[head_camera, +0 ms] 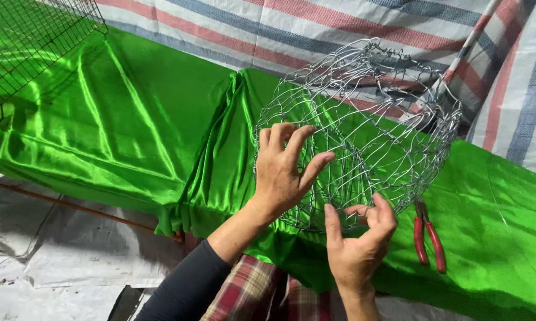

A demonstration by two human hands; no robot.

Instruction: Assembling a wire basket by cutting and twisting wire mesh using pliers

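A round basket of woven silver wire mesh is tipped on its side above a shiny green cloth, its open rim facing up and right. My left hand presses flat against the basket's near wall, fingers spread over the mesh. My right hand grips the mesh at the basket's lower edge, thumb and fingers curled round the wires.
Red-handled pliers lie on the green cloth just right of my right hand. A black wire grid stands at the top left. A striped red, blue and white tarp hangs behind. Grey sheeting covers the floor.
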